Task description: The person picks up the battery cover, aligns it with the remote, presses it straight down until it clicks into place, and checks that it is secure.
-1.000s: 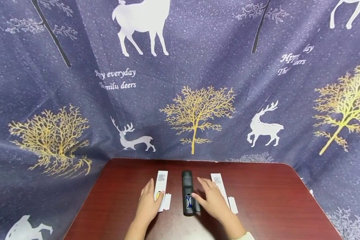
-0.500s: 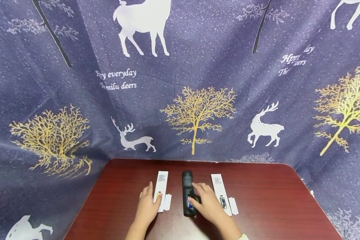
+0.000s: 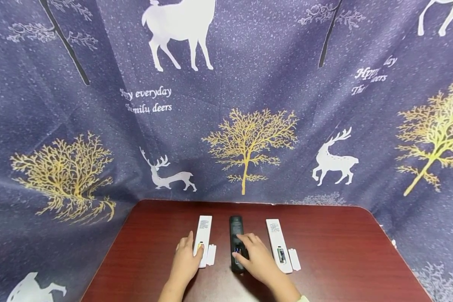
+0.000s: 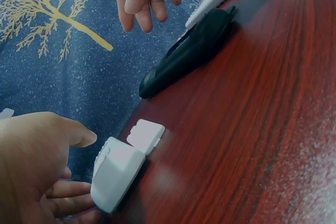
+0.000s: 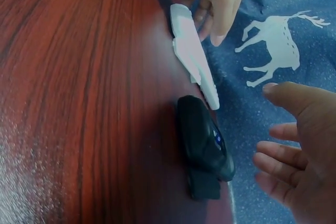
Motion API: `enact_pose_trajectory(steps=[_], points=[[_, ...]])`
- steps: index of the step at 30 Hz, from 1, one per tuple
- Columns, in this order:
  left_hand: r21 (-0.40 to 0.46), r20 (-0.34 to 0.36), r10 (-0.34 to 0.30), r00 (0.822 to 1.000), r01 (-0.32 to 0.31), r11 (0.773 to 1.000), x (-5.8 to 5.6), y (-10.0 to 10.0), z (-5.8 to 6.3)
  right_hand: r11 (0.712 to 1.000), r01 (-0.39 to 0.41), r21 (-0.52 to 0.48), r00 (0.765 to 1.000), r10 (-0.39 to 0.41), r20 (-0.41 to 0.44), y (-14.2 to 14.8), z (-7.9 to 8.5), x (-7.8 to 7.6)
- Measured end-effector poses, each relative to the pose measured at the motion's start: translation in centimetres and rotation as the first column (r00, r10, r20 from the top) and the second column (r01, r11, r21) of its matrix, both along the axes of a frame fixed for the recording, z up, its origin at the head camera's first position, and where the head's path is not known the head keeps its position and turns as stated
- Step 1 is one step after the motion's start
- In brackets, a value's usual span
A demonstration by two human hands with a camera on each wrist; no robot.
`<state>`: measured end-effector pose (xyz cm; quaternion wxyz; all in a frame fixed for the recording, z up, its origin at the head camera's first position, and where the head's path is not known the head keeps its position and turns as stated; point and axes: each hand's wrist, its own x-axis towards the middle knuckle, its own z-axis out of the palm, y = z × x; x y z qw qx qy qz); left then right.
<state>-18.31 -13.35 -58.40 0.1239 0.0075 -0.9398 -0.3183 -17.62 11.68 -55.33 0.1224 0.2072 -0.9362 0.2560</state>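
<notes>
Three remote controls lie back side up on the table. My left hand (image 3: pixel 186 260) is beside the left white remote (image 3: pixel 204 228); its fingers reach that remote's side while the thumb stretches above the battery compartment, where a bit of yellow shows. A white battery cover (image 3: pixel 211 255) lies just right of it. Over the middle black remote (image 3: pixel 235 226) hovers my right hand (image 3: pixel 258 261), fingers spread and holding nothing, partly hiding the compartment with blue batteries (image 5: pixel 218 140). In the right wrist view, the black battery cover (image 5: pixel 203 183) lies against the black remote.
On the right lies another white remote (image 3: pixel 274 235), its compartment showing batteries (image 3: pixel 282 256), with a white cover (image 3: pixel 294 259) alongside. The reddish-brown table (image 3: pixel 336 243) backs onto a blue curtain (image 3: pixel 226 167) printed with deer and trees.
My right hand has moved left and slightly down, from between the black and right white remotes to above the black one, uncovering the right remote's batteries. My left hand has barely shifted.
</notes>
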Motion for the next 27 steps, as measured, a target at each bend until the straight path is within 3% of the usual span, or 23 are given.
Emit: enact_pose_trajectory(steps=[8, 15, 22, 27], points=[[0.004, -0.013, 0.011, 1.000, -0.011, 1.000, -0.1, 0.0, -0.4, 0.999, -0.034, 0.026, 0.999, 0.033, 0.037, -0.6, 0.1, 0.1], [0.033, 0.018, 0.004, 1.000, -0.004, 0.999, 0.0, 0.1, -0.5, 0.997, -0.066, 0.026, 0.997, 0.065, 0.050, -1.1, -0.3, 0.1], [0.039, -0.058, 0.010, 0.998, -0.007, 0.999, -0.1, 0.0, -0.7, 0.994, -0.105, -0.008, 0.991, 0.105, 0.081, -1.9, -0.4, 0.1], [0.066, -0.044, 0.002, 0.999, 0.001, 0.998, -0.3, 0.0, -0.5, 0.993, -0.117, -0.017, 0.989, 0.118, 0.088, -2.5, -0.4, 0.3]])
